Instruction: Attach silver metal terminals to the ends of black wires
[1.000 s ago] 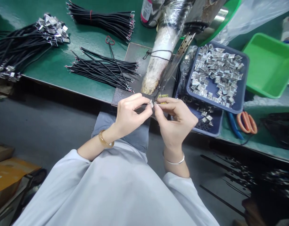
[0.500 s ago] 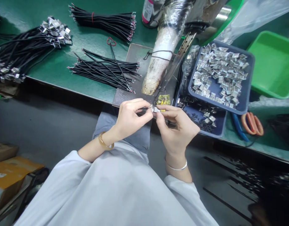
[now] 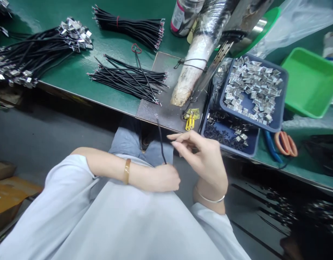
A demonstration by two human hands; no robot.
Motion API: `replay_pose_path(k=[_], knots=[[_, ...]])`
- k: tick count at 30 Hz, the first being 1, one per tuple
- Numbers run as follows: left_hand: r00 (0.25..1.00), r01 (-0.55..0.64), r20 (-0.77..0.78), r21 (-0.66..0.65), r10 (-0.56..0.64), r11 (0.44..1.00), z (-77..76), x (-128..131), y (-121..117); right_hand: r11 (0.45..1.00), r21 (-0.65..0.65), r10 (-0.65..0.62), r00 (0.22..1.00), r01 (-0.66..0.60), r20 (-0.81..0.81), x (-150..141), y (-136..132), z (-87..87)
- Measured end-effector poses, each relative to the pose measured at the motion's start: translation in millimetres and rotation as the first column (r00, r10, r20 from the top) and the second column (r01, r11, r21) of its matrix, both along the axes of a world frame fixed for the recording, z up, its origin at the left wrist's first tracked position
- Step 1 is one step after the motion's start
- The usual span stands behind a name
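Left hand [image 3: 159, 177] clenched round black cable [image 3: 161, 141]; right hand [image 3: 203, 155] near it, cannot tell if gripping anything

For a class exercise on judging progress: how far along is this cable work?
Looks done: the pile of cables at far left, with metal pieces on their ends. In hand: one black cable in the left hand, its lower end hidden. Apparently left: loose cables and a red-tied bundle, both with thin wire ends showing. I can't give an exact share.
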State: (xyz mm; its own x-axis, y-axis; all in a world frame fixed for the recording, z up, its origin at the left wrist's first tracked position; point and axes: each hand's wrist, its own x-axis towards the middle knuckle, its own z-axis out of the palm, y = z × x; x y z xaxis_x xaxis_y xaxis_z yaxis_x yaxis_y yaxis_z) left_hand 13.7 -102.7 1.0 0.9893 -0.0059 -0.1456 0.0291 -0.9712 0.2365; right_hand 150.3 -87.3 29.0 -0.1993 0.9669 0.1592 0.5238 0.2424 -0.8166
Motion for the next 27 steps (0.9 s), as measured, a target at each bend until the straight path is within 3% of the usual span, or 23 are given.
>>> replay_pose_path(k=[2, 4, 8, 10, 12, 14, 16, 18, 19, 21, 24, 25, 27], knots=[[0.997, 0.055, -0.063, 0.030, -0.053, 0.998, -3.9, 1.9, -10.6, 0.993, -0.021, 0.115, 0.993, -0.115, 0.007, -4.0, 1.5, -0.5], [0.995, 0.073, -0.071, 0.058, -0.068, 0.996, -6.3, 2.8, -15.3, 0.989, 0.005, 0.148, 0.989, -0.148, 0.025, -7.4, 1.8, -1.5], [0.998, 0.059, -0.003, 0.104, -0.059, 0.993, -5.4, -0.1, -9.9, 0.993, 0.083, 0.087, 0.996, -0.087, 0.011, -9.0, -2.1, -0.3], [0.985, 0.038, 0.163, 0.122, -0.058, 0.992, -3.0, -5.2, -1.8, 0.992, 0.122, 0.021, 1.000, -0.019, -0.018, -7.0, -5.3, 2.1], [0.870, -0.056, 0.493, 0.080, 0.009, 0.995, 0.2, -13.0, 8.8, 0.988, 0.140, -0.063, 0.998, 0.066, -0.030, -4.1, -8.3, 4.5], [0.579, -0.207, 0.790, -0.093, 0.199, 0.974, 4.1, -22.2, 20.9, 0.981, 0.144, -0.128, 0.991, 0.131, -0.035, -1.9, -10.1, 6.0], [0.269, -0.347, 0.846, -0.361, 0.461, 0.865, 8.0, -30.5, 32.9, 0.976, 0.156, -0.148, 0.988, 0.152, -0.037, -1.9, -10.0, 5.9], [0.081, -0.388, 0.719, -0.615, 0.690, 0.686, 10.4, -35.3, 42.7, 0.973, 0.193, -0.124, 0.992, 0.125, -0.016, -4.3, -7.7, 3.8], [0.046, -0.359, 0.621, -0.721, 0.783, 0.593, 10.4, -36.0, 46.3, 0.971, 0.219, -0.104, 0.994, 0.099, 0.013, -6.3, -5.9, 2.1], [0.049, -0.224, 0.406, -0.886, 0.912, 0.406, 7.7, -34.9, 50.6, 0.956, 0.289, -0.074, 0.992, 0.042, 0.101, -10.6, -2.1, -1.6], [0.076, -0.026, 0.122, -0.992, 0.990, 0.124, -1.0, -32.1, 52.2, 0.912, 0.409, -0.070, 0.971, -0.030, 0.228, -13.6, 0.0, -4.3], [0.065, 0.002, 0.058, -0.998, 0.996, 0.058, -4.1, -32.2, 52.3, 0.889, 0.456, -0.090, 0.966, -0.033, 0.244, -12.6, -1.3, -3.4], [0.040, 0.002, 0.004, -1.000, 0.999, 0.004, -9.7, -34.5, 52.8, 0.834, 0.552, -0.150, 0.962, 0.000, 0.227, -6.8, -6.6, 1.6]])
